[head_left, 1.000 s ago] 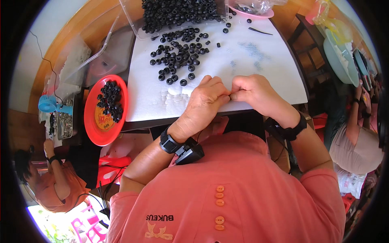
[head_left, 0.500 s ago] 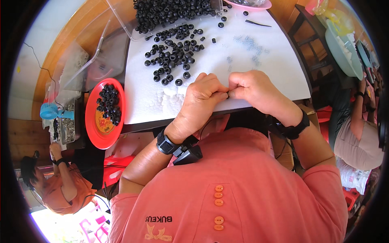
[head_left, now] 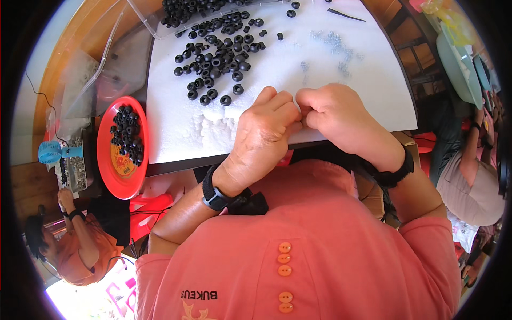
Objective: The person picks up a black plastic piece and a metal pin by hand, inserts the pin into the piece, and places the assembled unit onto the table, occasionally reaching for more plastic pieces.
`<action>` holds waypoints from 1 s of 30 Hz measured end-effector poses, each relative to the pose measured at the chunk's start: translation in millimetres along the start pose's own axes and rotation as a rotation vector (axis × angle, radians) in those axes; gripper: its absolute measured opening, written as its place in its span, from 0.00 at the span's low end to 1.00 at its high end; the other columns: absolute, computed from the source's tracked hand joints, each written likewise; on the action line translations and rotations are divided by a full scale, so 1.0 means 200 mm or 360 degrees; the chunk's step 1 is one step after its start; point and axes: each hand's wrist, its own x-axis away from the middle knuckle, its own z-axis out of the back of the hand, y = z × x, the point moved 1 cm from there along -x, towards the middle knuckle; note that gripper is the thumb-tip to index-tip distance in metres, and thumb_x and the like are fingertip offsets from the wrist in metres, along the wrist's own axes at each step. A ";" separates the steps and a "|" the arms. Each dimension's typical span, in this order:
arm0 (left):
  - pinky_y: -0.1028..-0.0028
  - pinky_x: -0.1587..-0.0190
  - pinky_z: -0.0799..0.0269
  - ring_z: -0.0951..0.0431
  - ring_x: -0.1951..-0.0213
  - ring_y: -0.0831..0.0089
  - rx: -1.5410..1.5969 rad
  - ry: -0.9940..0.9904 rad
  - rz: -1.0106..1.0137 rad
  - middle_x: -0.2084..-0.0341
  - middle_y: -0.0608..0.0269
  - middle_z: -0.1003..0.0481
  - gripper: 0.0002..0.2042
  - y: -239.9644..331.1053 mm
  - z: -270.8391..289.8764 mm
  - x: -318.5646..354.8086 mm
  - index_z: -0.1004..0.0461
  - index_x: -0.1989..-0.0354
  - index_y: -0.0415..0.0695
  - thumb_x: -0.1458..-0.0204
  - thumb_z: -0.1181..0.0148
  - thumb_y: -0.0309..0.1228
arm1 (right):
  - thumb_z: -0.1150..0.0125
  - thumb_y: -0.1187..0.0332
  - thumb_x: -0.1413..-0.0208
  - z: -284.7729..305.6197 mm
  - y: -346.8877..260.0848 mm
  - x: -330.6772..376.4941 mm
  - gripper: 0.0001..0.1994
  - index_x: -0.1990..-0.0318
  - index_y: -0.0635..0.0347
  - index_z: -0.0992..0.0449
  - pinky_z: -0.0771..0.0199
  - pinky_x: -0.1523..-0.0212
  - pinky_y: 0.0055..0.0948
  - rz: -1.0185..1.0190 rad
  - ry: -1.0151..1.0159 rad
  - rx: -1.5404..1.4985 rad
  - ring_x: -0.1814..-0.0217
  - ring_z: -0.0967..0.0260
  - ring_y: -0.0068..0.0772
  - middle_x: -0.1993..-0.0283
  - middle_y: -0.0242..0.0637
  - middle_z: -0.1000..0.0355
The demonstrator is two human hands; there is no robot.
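My left hand (head_left: 265, 125) and my right hand (head_left: 333, 112) meet fingertip to fingertip over the front edge of a white foam-covered table (head_left: 373, 101). Both are closed in a pinch, and whatever lies between the fingers is hidden behind them. Beyond my left hand, many loose black ring-shaped pieces with holes (head_left: 216, 61) are scattered on the white sheet. More of the same fill a clear plastic box (head_left: 154, 24) at the back. To the left, a red plate (head_left: 109, 173) holds a heap of small black pieces (head_left: 127, 133).
A thin black strip (head_left: 345, 15) and small clear-blue bits (head_left: 333, 45) lie toward the back right. At the far right stands a pale green basin (head_left: 458, 69). A small blue fan (head_left: 50, 152) is at the left. One person (head_left: 80, 245) sits at left, another (head_left: 469, 181) at right.
The view has shifted slightly, moving the table and plate left in the picture. My hands stay together, with the left wrist turned a little and fingers curled more.
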 end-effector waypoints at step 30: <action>0.61 0.54 0.31 0.28 0.59 0.55 -0.0970 0.0986 0.0302 0.67 0.56 0.25 0.10 -0.11 0.58 0.39 0.22 0.67 0.41 0.60 0.33 0.21 | 0.52 0.59 0.30 0.09 -0.51 0.40 0.18 0.56 0.68 0.22 0.23 0.65 0.32 0.2139 -0.0960 -0.0910 0.63 0.25 0.43 0.57 0.46 0.24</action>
